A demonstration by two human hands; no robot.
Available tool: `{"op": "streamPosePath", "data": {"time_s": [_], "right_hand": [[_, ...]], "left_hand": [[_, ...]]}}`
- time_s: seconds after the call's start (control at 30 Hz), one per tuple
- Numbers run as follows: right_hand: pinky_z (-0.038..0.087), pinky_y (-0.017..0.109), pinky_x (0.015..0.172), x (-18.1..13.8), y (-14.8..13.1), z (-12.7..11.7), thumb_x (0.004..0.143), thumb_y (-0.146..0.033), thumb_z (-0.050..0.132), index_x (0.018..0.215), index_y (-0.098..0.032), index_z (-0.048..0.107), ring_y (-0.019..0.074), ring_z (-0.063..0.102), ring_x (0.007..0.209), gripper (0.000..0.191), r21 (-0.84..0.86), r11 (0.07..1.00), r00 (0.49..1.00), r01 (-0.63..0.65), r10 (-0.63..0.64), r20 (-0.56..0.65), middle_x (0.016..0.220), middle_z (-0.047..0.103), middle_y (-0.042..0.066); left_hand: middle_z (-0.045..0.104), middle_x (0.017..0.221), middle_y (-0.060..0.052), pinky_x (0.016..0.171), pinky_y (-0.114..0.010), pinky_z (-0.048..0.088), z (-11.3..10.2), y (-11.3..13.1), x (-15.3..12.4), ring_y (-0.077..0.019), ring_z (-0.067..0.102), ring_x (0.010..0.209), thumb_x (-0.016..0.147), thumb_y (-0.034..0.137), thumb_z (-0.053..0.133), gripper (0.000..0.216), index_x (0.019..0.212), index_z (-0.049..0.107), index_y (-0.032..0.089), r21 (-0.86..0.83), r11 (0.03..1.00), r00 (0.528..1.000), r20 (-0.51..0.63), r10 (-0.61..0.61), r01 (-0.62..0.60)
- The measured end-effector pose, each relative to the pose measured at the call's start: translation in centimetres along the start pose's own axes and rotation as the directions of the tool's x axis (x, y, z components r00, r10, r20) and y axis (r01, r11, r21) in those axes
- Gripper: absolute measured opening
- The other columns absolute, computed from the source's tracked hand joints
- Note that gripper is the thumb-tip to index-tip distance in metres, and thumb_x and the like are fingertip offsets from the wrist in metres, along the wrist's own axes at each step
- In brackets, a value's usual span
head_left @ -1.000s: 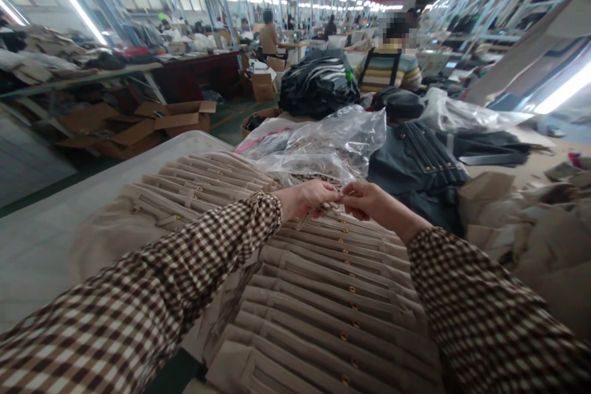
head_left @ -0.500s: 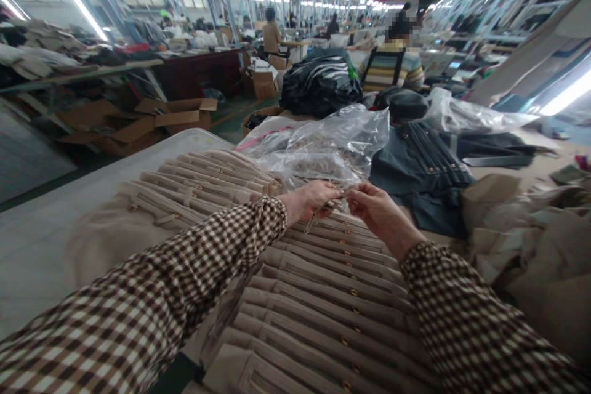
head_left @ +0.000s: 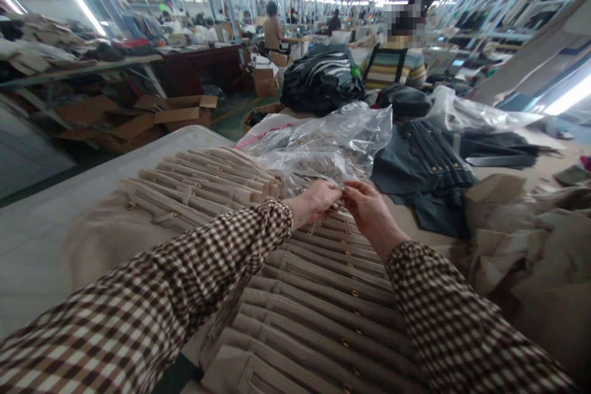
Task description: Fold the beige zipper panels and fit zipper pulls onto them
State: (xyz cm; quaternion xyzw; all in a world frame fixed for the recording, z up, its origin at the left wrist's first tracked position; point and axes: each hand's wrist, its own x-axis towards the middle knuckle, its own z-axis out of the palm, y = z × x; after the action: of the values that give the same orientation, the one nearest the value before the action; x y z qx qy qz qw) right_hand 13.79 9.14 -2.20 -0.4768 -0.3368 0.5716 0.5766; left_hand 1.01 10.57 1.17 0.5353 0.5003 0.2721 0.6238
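Observation:
My left hand [head_left: 317,201] and my right hand [head_left: 367,208] meet over a long fanned stack of beige garment pieces with small brass buttons [head_left: 318,295]. Both hands are closed in a pinch on a small beige strap-like piece [head_left: 341,197] held between them; its exact shape is hard to make out. Just beyond my fingers lies a clear plastic bag [head_left: 332,141] holding more small beige parts. Both sleeves are brown-and-white check.
A second fan of beige pieces [head_left: 203,181] lies to the left on the white table [head_left: 69,221]. Dark blue garment pieces [head_left: 425,166] and loose beige fabric [head_left: 530,246] lie to the right. A person in a striped top [head_left: 392,64] works beyond; cardboard boxes [head_left: 175,114] sit on the floor at left.
My hands have stayed together at the same spot, with the right hand drawing slightly left and closer to the left hand. The view has shifted a little.

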Motion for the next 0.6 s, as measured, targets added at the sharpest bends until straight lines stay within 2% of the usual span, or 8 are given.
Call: {"op": "streamPosePath", "data": {"time_s": [0.17, 0.3, 0.43, 0.5, 0.6], "right_hand": [[0.044, 0.023, 0.054, 0.3, -0.5, -0.7, 0.056, -0.024, 0.077, 0.086, -0.019, 0.061, 0.0090, 0.052, 0.056, 0.035, -0.049, 0.997, 0.997, -0.056, 0.058, 0.041, 0.064, 0.059, -0.003], [0.039, 0.020, 0.051, -0.1, -1.0, -1.5, 0.053, -0.021, 0.077, 0.086, -0.019, 0.061, 0.0066, 0.048, 0.052, 0.037, -0.121, 0.991, 0.996, -0.056, 0.064, 0.064, 0.060, 0.055, -0.007], [0.041, 0.021, 0.051, -0.9, -1.7, -2.6, 0.052, -0.026, 0.079, 0.079, -0.015, 0.064, 0.0071, 0.052, 0.054, 0.033, -0.205, 0.974, 0.985, -0.101, 0.128, 0.120, 0.064, 0.059, -0.002], [0.044, 0.023, 0.053, -1.2, -1.9, -3.1, 0.052, -0.029, 0.081, 0.075, -0.015, 0.064, 0.0095, 0.055, 0.055, 0.032, -0.248, 0.961, 0.976, -0.125, 0.163, 0.141, 0.064, 0.061, 0.000], [0.040, 0.023, 0.049, -1.3, -2.1, -3.3, 0.055, -0.030, 0.083, 0.076, -0.015, 0.066, 0.0088, 0.051, 0.050, 0.031, -0.301, 0.946, 0.972, -0.121, 0.175, 0.158, 0.057, 0.059, -0.001]], "left_hand": [[0.048, 0.056, 0.005, 0.043, -0.018, 0.029, -0.3, 0.0, 0.2, -0.0064, 0.042, 0.046, 0.087, 0.019, 0.056, 0.017, 0.071, 0.058, 0.014, 0.060, 0.998, 1.000, 0.004, 0.027, -0.027], [0.044, 0.050, 0.005, 0.040, -0.019, 0.023, -0.5, 0.0, 0.5, -0.0062, 0.038, 0.042, 0.085, 0.015, 0.058, 0.019, 0.065, 0.056, 0.014, 0.123, 0.992, 0.999, -0.028, 0.045, -0.041], [0.045, 0.052, 0.005, 0.040, -0.019, 0.024, -1.2, 0.6, 0.8, -0.0062, 0.038, 0.041, 0.089, 0.021, 0.054, 0.021, 0.069, 0.053, 0.016, 0.133, 0.990, 0.996, -0.073, 0.045, -0.035], [0.047, 0.055, 0.005, 0.041, -0.019, 0.025, -1.4, 0.9, 0.7, -0.0059, 0.039, 0.042, 0.089, 0.025, 0.058, 0.020, 0.071, 0.054, 0.016, 0.143, 0.989, 0.998, -0.038, 0.043, -0.037], [0.045, 0.054, 0.006, 0.040, -0.019, 0.025, -1.5, 0.9, 0.1, -0.0056, 0.038, 0.043, 0.084, 0.027, 0.065, 0.020, 0.070, 0.057, 0.015, 0.180, 0.983, 0.998, 0.049, 0.040, -0.048]]}}
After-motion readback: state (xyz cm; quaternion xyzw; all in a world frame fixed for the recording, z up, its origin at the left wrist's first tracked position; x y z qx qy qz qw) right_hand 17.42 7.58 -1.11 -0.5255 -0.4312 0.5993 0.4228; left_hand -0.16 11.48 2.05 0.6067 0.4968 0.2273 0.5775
